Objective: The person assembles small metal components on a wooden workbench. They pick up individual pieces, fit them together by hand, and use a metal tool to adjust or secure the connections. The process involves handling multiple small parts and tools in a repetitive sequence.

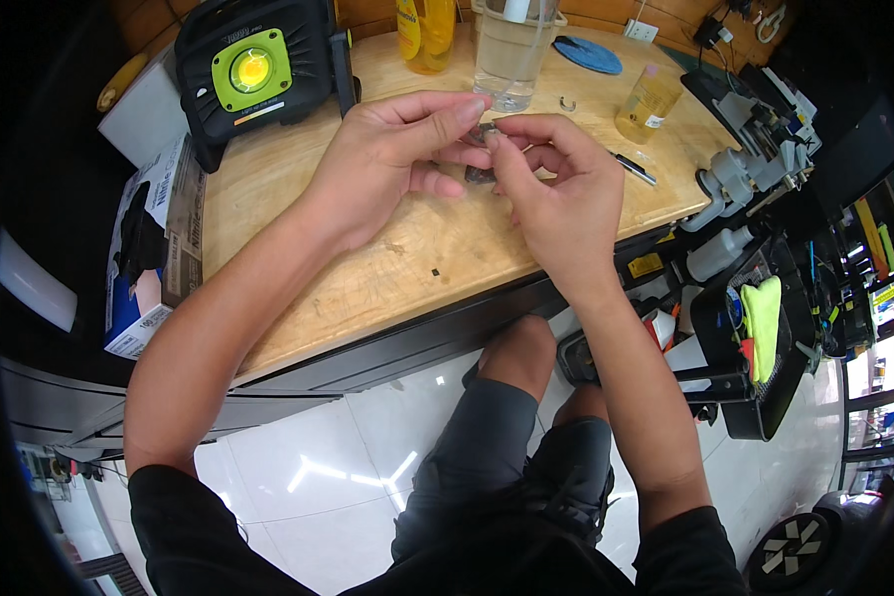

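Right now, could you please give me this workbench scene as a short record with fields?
Right hand: thumb and index finger pinching a small dark piece
Left hand: fingertips at the same piece; exact grip partly hidden
Surface: wooden benchtop
Back, left to right: black-and-green work light, bottle of yellow liquid, clear container, round blue pad
Right of the hands: pen-like tool, yellowish bottle
Unclear: what the small piece is
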The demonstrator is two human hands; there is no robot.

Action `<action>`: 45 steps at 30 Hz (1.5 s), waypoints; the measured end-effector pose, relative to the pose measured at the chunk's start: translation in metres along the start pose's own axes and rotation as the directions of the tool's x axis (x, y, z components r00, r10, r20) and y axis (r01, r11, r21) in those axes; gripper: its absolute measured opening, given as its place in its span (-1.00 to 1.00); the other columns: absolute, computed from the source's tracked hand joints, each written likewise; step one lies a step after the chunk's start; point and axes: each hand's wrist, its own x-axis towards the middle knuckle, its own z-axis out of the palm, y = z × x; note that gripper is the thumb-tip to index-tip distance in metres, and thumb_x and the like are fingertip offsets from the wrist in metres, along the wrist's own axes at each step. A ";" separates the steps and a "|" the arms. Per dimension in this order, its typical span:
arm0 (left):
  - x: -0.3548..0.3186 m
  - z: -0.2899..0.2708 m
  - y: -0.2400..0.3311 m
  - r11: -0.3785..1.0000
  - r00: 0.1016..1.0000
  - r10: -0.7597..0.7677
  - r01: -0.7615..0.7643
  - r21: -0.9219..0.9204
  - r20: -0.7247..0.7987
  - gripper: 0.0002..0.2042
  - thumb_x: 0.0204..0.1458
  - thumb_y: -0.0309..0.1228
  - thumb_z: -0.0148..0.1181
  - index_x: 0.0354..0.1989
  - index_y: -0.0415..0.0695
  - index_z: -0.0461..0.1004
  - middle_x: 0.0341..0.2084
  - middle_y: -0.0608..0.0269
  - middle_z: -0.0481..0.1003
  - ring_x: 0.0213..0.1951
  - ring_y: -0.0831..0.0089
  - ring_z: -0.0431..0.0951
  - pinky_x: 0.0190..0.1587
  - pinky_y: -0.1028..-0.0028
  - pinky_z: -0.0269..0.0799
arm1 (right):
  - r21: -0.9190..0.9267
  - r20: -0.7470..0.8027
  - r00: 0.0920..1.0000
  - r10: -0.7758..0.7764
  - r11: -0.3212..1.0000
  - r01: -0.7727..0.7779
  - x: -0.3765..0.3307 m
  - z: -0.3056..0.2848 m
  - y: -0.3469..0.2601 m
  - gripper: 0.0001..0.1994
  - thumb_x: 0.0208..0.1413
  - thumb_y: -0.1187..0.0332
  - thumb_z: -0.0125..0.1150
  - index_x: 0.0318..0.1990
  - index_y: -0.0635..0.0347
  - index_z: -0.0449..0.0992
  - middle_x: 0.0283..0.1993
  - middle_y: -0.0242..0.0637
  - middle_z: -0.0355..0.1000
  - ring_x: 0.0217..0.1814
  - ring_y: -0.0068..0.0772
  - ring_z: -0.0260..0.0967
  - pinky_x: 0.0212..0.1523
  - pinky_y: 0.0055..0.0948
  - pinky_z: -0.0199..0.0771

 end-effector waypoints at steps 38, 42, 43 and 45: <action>-0.006 0.007 0.001 1.000 0.993 -0.018 0.016 0.018 0.118 -0.61 0.33 -0.16 0.16 0.02 -0.29 0.61 -0.23 0.21 0.62 -0.19 0.54 0.61 -0.03 0.51 0.58 | -0.408 0.000 0.844 -0.537 0.770 0.490 -0.012 0.004 0.001 -0.84 -0.03 0.63 0.37 -0.29 0.23 0.57 -0.27 -0.26 0.52 -0.48 -0.47 0.54 -0.52 -0.52 0.56; -0.006 0.005 -0.001 0.999 0.992 -0.049 0.047 0.013 0.117 -0.62 0.35 -0.19 0.13 0.03 -0.31 0.59 -0.19 0.19 0.62 -0.17 0.52 0.61 -0.02 0.50 0.56 | -0.415 -0.015 0.835 -0.549 0.764 0.494 -0.014 0.005 0.004 -0.85 -0.02 0.62 0.37 -0.28 0.24 0.58 -0.25 -0.26 0.54 -0.46 -0.48 0.56 -0.52 -0.55 0.55; -0.006 0.005 -0.001 0.998 0.991 -0.061 0.059 0.017 0.119 -0.62 0.36 -0.19 0.12 0.04 -0.31 0.58 -0.17 0.20 0.62 -0.15 0.53 0.60 -0.02 0.50 0.55 | -0.411 -0.015 0.839 -0.544 0.769 0.490 -0.014 0.005 0.003 -0.85 -0.02 0.62 0.37 -0.28 0.25 0.58 -0.25 -0.26 0.54 -0.45 -0.49 0.56 -0.52 -0.56 0.55; -0.007 0.004 -0.001 0.999 0.992 -0.045 0.042 0.023 0.119 -0.63 0.35 -0.19 0.12 0.04 -0.30 0.58 -0.19 0.21 0.61 -0.16 0.54 0.59 -0.03 0.51 0.55 | -0.405 -0.013 0.846 -0.533 0.777 0.483 -0.014 0.006 0.003 -0.85 -0.01 0.62 0.37 -0.27 0.25 0.58 -0.25 -0.26 0.54 -0.44 -0.49 0.57 -0.52 -0.56 0.55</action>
